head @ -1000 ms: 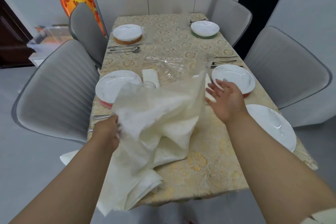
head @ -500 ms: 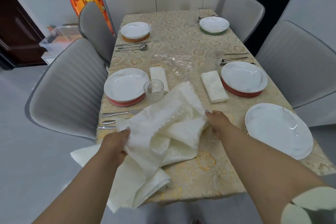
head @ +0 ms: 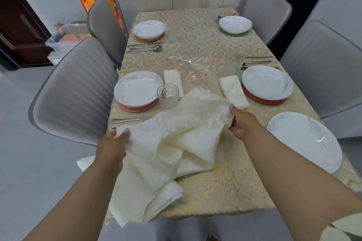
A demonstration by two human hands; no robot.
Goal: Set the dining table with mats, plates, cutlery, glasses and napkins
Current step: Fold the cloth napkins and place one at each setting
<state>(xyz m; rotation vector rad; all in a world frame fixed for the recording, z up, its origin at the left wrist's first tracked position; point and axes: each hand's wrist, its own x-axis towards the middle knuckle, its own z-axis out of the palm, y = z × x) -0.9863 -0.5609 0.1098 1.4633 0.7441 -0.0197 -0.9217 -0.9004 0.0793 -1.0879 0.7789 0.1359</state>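
Head view of a dining table (head: 197,45) under a gold-patterned cloth, read from left to right. At far left, two grey chairs (head: 76,96) stand against the table's left edge. The left hand (head: 112,146) grips one end of a large cream napkin (head: 176,143), fingers curled round the fabric at the table's near-left corner (the thumb lies on top of the cloth; the fingertips underneath are hidden). Beyond this hand a knife (head: 130,120) lies on the table, and behind it a white plate (head: 138,89) sits on a red mat (head: 137,106). Just right of that plate stands a clear ribbed glass (head: 167,95), with a folded napkin (head: 173,82) behind it. The large napkin sags between both hands, its lower folds resting on the table and spilling over the near edge. At centre lies a crumpled clear plastic wrapper (head: 190,66). The right hand (head: 242,123) pinches the napkin's other end, fingers closed on a bunched fold above the table. Just beyond it a second folded napkin (head: 234,92) lies beside a plate on a red mat (head: 267,84). At near right, a bare white plate (head: 305,140) rests directly on the cloth
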